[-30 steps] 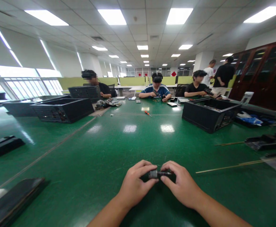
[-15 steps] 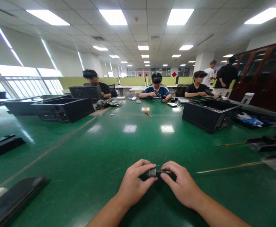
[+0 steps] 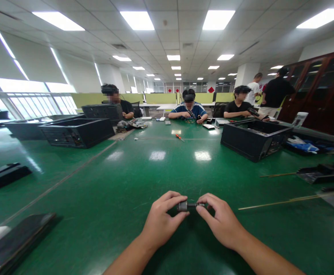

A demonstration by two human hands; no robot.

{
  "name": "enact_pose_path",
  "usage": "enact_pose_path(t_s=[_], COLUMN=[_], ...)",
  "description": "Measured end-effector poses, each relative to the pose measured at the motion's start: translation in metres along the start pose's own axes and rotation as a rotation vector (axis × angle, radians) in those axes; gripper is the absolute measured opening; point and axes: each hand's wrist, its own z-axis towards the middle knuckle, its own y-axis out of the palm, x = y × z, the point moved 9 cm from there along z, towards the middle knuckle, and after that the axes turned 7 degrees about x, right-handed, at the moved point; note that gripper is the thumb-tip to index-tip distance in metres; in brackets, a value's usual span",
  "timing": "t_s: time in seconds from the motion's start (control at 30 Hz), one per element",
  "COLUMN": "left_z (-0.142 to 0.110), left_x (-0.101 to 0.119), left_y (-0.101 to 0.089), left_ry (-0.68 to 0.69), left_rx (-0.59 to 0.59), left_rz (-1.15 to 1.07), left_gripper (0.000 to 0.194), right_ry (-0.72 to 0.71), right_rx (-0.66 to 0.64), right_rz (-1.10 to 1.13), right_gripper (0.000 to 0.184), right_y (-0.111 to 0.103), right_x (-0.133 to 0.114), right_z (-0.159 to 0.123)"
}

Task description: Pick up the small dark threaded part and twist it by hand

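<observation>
Low in the middle of the head view, my left hand [image 3: 164, 219] pinches a small grey metal cylinder [image 3: 183, 206] between thumb and fingers. A thin dark shaft [image 3: 192, 205] runs from the cylinder toward the right. My right hand [image 3: 222, 219] is closed with thumb and fingertips on a small part [image 3: 200, 204] at the shaft's far end, which the fingers partly cover. Both hands are just above the green table [image 3: 121, 229], with the piece lying roughly level between them. Its exact kind is too small to make out.
An orange screwdriver [image 3: 179, 137] lies farther back. Black computer cases stand left [image 3: 78, 133] and right [image 3: 252, 139]. Thin brass-coloured rods [image 3: 275, 203] reach in from the right. A dark flat panel [image 3: 18, 240] lies front left. Several people sit across the table.
Slightly more of the shaft shows between my hands, and my right fingertips have shifted a little along it. My left hand has moved slightly left and up with the cylinder.
</observation>
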Motion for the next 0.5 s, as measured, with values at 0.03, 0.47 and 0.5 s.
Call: enact_pose_path(t_s=[0.03,0.47,0.5], left_z=[-0.0001,0.0022,0.0022], left_x=[0.0003,0.0028,0.0028], left_y=[-0.0006,-0.0069,-0.0076], left_ry=[0.003,0.016,0.016], left_rx=[0.004,0.043,0.047], left_rz=[0.001,0.019,0.021], left_gripper=[0.036,0.038,0.037], right_ry=[0.005,0.0,-0.001], right_rx=[-0.003,0.037,0.04], right_rz=[0.0,-0.001,0.004], right_gripper=[0.019,0.023,0.023], right_y=[0.0,-0.0055,-0.0058], right_x=[0.0007,0.0037,0.004], right_z=[0.0,0.0014,0.0014])
